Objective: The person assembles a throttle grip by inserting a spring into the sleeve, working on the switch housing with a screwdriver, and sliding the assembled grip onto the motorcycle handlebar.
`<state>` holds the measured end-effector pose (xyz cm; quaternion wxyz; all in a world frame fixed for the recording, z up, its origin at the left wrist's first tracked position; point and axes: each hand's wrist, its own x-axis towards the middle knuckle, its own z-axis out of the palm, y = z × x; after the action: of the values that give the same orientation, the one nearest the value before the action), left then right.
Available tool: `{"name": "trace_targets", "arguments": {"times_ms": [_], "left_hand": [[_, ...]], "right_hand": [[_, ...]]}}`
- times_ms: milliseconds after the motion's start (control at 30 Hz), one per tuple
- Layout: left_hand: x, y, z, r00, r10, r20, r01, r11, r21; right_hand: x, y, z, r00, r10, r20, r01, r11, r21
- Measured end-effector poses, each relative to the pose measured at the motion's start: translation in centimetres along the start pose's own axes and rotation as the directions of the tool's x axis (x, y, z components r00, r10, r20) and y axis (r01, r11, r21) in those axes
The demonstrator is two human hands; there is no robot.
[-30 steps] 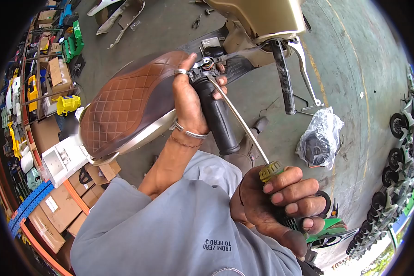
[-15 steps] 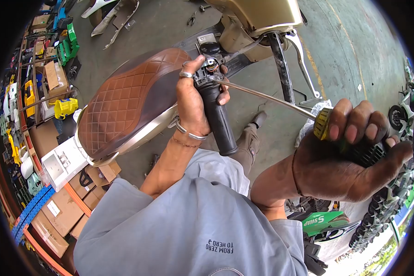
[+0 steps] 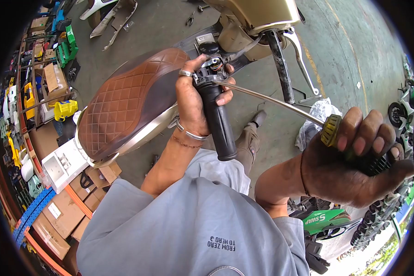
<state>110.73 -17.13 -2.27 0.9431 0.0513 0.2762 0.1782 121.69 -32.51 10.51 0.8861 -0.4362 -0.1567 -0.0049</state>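
Observation:
My left hand point(image 3: 192, 99) is closed around a black rubber throttle grip point(image 3: 218, 122), holding it off the scooter. At its upper end, the housing point(image 3: 211, 71) shows exposed coloured wires. Closed round the dark handle of a long screwdriver point(image 3: 280, 102) with a yellow collar, my right hand point(image 3: 354, 161) is out to the right. The screwdriver's shaft slants up to the left, and its tip meets the housing near my left fingers; the exact contact point is hidden. Behind the grip stands a scooter with a quilted brown seat point(image 3: 129, 99) and a gold front panel point(image 3: 262, 16).
At left, a shelf rack holds cardboard boxes point(image 3: 62, 209) and coloured parts, including a yellow piece point(image 3: 66, 109). Pliers point(image 3: 190, 19) and pale body panels point(image 3: 117, 20) lie on the floor. A plastic bag point(image 3: 318, 118) and green motorbike parts point(image 3: 324, 221) are at right.
My right hand has shifted slightly right and down with the screwdriver. The tip stays at the housing, and my left hand keeps its hold on the throttle grip.

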Motion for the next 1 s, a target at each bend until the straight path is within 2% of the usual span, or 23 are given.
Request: {"name": "trace_targets", "arguments": {"times_ms": [167, 267, 367, 400, 500, 533, 633, 667, 1000], "left_hand": [[0.0, -0.1, -0.4, 0.994, -0.097, 0.05, 0.104, 0.981, -0.165], [-0.3, -0.4, 0.2, 0.988, -0.142, 0.065, 0.152, 0.969, -0.195], [-0.4, -0.4, -0.3, 0.994, -0.103, 0.031, 0.106, 0.99, -0.096], [-0.3, -0.3, -0.3, 0.993, -0.113, 0.037, 0.116, 0.989, -0.096], [-0.4, -0.4, -0.6, 0.988, -0.14, 0.063, 0.146, 0.983, -0.11], [-0.4, -0.5, -0.5, 0.985, -0.146, 0.087, 0.156, 0.98, -0.121], [-0.2, -0.5, -0.6, 0.984, -0.145, 0.105, 0.156, 0.982, -0.103], [-0.3, -0.5, -0.7, 0.985, -0.14, 0.098, 0.149, 0.985, -0.088], [-0.4, -0.4, -0.3, 0.988, -0.149, 0.048, 0.153, 0.983, -0.097]], "right_hand": [[-1.1, 0.5, -1.3, 0.997, -0.038, -0.065, 0.039, 0.999, 0.02], [-1.2, 0.2, -1.8, 0.996, -0.022, -0.086, 0.028, 0.997, 0.069], [-0.8, -1.3, -3.4, 0.984, -0.122, -0.13, 0.127, 0.991, 0.036], [-0.8, -2.0, -3.6, 0.991, -0.068, -0.116, 0.083, 0.988, 0.13], [-0.8, -1.6, -3.0, 0.999, -0.016, -0.045, 0.024, 0.985, 0.174], [-0.8, -1.3, -2.1, 0.998, 0.014, -0.065, -0.008, 0.995, 0.099], [-0.7, -0.2, -2.7, 0.998, -0.003, -0.064, 0.009, 0.995, 0.096], [-0.8, 0.1, -2.3, 0.993, -0.02, -0.116, 0.03, 0.996, 0.088], [-0.5, -0.2, -2.4, 0.991, -0.028, -0.13, 0.035, 0.998, 0.052]]}}
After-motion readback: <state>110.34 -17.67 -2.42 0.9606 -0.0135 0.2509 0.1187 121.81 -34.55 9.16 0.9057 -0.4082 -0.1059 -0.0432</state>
